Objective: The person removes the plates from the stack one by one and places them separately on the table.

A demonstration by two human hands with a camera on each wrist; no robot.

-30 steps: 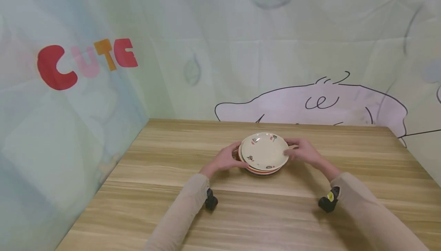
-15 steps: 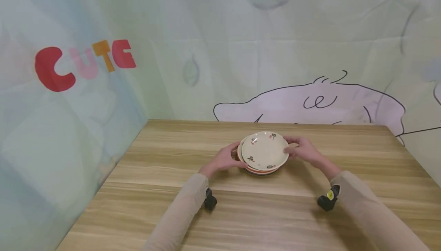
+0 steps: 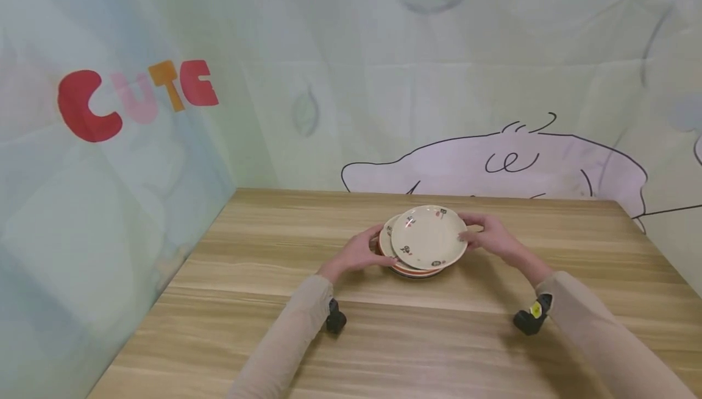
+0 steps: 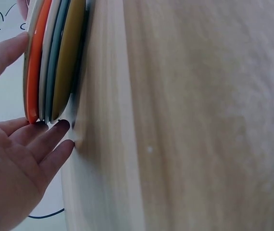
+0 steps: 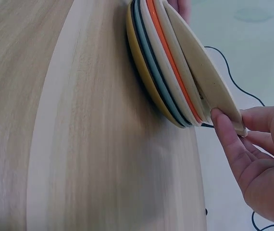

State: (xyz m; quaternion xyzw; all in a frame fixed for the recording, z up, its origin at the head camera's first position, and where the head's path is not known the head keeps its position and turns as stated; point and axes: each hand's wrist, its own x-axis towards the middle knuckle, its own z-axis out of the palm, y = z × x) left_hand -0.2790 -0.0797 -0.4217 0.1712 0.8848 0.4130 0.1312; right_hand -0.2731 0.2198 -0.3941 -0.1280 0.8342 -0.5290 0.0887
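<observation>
A cream plate with small printed figures (image 3: 430,237) lies on top in the head view, shifted right of the stack of plates (image 3: 386,240) under it. My right hand (image 3: 490,239) pinches its right rim between thumb and fingers. In the right wrist view, this top plate (image 5: 209,79) tilts, its gripped side raised off the stack. My left hand (image 3: 359,251) holds the stack's left side, thumb at the front rim and fingers round the back. Orange, white, teal and yellow edges of the stacked plates (image 4: 45,72) show in the left wrist view.
The wooden table (image 3: 384,350) bears the stack near its back edge. Behind it hangs a printed curtain (image 3: 307,82) with a cartoon outline and coloured letters at the left. A black wrist camera (image 3: 336,318) sits at the left cuff, another black camera (image 3: 531,317) at the right.
The top plate has slid to the right and slightly up with my right hand, showing more of the plate beneath. My left hand has stayed at the stack.
</observation>
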